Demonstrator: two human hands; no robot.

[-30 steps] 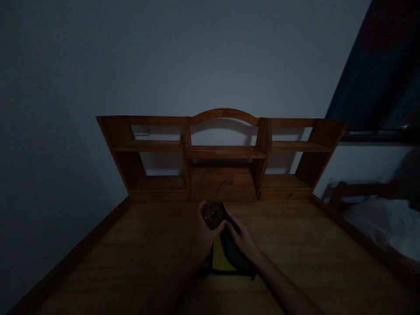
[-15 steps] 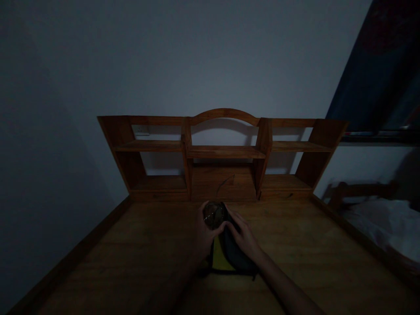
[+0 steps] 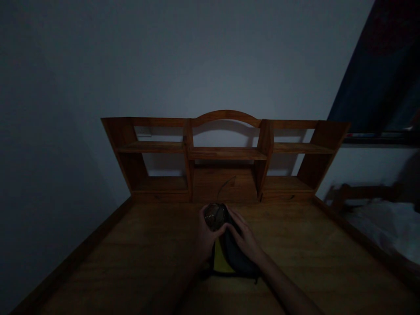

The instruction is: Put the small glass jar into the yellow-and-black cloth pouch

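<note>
My left hand is closed around a round, glossy, see-through object, whose exact kind I cannot make out in the dim light. The object sits at the upper end of a dark grey and yellow pouch on the table. My right hand is closed on the pouch's dark upper part, fingers along its right side and thumb reaching toward the left thumb. How far the round object is inside the pouch is hidden by my hands.
Beneath the pouch lies a wooden table with raised side edges. A wooden shelf unit stands along its back, against a pale wall. White fabric or plastic lies beyond the right edge, below a dark window.
The view has shifted slightly. Both hands keep nearly the same hold on the round object and the pouch.
</note>
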